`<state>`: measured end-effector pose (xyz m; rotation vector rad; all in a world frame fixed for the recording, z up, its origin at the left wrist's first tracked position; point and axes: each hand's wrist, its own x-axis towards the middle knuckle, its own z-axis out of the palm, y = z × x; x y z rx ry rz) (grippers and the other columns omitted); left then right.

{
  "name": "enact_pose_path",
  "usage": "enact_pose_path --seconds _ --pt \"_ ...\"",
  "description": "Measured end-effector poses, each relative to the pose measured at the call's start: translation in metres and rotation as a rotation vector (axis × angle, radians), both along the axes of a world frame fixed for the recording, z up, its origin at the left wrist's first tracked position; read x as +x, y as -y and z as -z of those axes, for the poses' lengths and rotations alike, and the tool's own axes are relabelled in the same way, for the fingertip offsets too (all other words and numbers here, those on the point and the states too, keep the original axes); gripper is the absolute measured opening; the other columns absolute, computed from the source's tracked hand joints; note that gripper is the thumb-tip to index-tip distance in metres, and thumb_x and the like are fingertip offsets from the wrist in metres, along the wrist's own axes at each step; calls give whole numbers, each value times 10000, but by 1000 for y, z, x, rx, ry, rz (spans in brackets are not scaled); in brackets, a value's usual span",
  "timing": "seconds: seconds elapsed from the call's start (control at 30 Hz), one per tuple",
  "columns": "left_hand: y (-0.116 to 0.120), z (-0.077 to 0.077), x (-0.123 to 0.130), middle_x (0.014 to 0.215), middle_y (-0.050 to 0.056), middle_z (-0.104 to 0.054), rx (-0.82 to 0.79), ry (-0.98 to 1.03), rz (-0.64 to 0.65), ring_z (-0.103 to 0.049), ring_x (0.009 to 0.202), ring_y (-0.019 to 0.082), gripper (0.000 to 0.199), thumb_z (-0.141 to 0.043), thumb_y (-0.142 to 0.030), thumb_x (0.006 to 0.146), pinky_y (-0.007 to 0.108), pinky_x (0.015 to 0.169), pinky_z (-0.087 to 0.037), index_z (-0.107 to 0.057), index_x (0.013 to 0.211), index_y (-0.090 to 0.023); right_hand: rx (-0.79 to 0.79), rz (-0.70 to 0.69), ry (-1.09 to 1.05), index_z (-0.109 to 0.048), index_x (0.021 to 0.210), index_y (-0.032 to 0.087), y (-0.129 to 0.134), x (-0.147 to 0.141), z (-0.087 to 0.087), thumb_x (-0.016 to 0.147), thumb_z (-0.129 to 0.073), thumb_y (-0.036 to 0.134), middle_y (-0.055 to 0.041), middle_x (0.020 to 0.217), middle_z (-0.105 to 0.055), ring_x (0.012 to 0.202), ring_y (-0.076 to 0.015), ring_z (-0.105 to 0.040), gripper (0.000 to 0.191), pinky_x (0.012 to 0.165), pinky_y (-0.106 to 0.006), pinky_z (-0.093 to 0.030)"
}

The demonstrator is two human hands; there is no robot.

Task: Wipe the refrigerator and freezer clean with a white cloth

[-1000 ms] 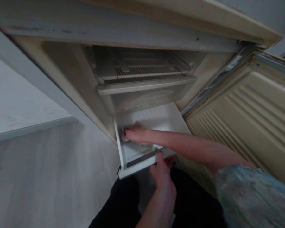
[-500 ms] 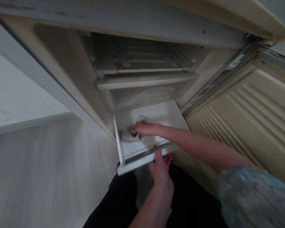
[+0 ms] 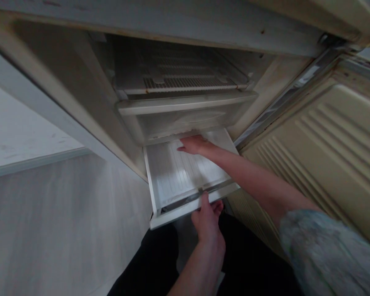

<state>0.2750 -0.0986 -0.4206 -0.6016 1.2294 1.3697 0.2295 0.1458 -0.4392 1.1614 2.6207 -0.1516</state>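
Observation:
A white drawer (image 3: 172,172) is pulled out at the bottom of an old fridge compartment. My left hand (image 3: 208,218) grips the drawer's front edge, thumb on top and fingers curled underneath. My right hand (image 3: 193,144) reaches over the drawer to its back part, beneath the lower edge of the closed drawer above. The fingertips of this hand are mostly hidden there, and no cloth shows in or around it.
Above are a closed drawer front (image 3: 188,119) and a slotted shelf (image 3: 191,84). The open ribbed door (image 3: 327,148) stands on the right, close to my right arm. Grey floor (image 3: 64,222) lies at the left, my legs below.
My right hand has moved from the drawer's left middle to its back. The pale cloth it held is now out of sight. My left hand stays on the front edge.

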Motion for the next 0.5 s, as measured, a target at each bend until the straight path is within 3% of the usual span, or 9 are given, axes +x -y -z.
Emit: enact_pose_path --seconds 0.1,0.2,0.27,0.4,0.5 --pt "-1 1 -1 774 130 -714 -30 -3 23 -700 587 194 229 -722 -230 919 261 533 -607 -636 1023 -45 -47 109 -69 -627 1457 175 -17 -7 21 1107 -420 465 -178 1538 -548 1398 -330 -555 499 1170 -442 -450" --pt "-1 0 -1 801 126 -721 -2 -8 17 -706 598 193 249 -721 -226 918 262 546 -613 -633 1069 -48 -40 3 -83 -695 1356 145 -10 -3 36 1067 -538 288 -179 1451 -615 1345 -289 -586 358 1124 -370 -460" --pt "-1 -1 -1 782 119 -716 12 3 13 -701 590 190 227 -715 -208 917 259 546 -610 -636 1060 -50 -124 -133 -31 -751 1243 127 10 8 41 1008 -624 217 -170 1346 -676 1259 -268 -627 281 1044 -326 -479" --pt "-2 -4 -2 761 114 -712 -2 14 -6 -686 571 176 187 -710 -180 917 250 541 -603 -650 1026 -41 -496 -431 227 -811 1051 132 66 37 38 868 -770 183 -105 1053 -768 951 -199 -680 195 821 -270 -474" --pt "-2 -5 -2 797 125 -722 5 18 -18 -693 587 174 183 -713 -173 915 248 552 -608 -658 1028 -39 -597 -438 317 -823 968 149 84 51 25 823 -789 172 -80 943 -770 848 -180 -670 151 744 -261 -458"
